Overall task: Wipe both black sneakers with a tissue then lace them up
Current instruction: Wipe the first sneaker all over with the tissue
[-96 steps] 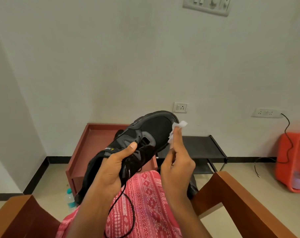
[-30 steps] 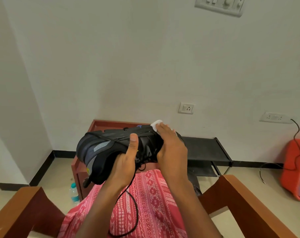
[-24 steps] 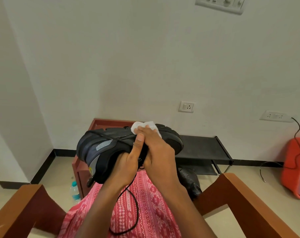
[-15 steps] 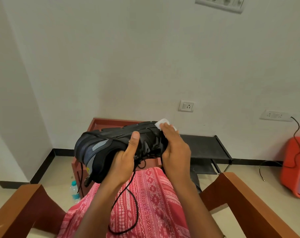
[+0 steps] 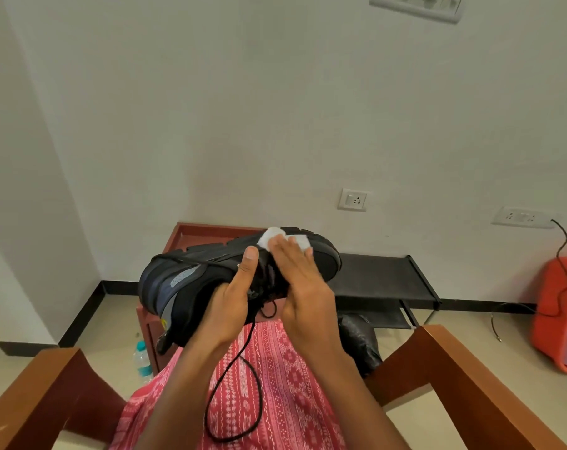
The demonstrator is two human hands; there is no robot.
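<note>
A black sneaker (image 5: 191, 280) lies on its side above my lap, heel to the left and toe to the right. My left hand (image 5: 233, 306) grips it from below, thumb up against the upper. My right hand (image 5: 301, 280) presses a white tissue (image 5: 269, 237) with straight fingers against the sole edge near the toe. A loose black lace (image 5: 240, 378) hangs from the sneaker in a loop over my red patterned lap. The second sneaker (image 5: 357, 339) lies dark on the floor, partly hidden behind my right forearm.
Wooden chair arms (image 5: 464, 378) flank my lap. A red-brown low table (image 5: 207, 235) and a black metal rack (image 5: 383, 280) stand against the wall. A small water bottle (image 5: 142, 355) stands on the floor at left, an orange appliance (image 5: 558, 316) with a cable at right.
My right hand has slid the tissue back and forth along the sole edge, now further toward the toe. The sneaker was turned onto its side since the earliest frame.
</note>
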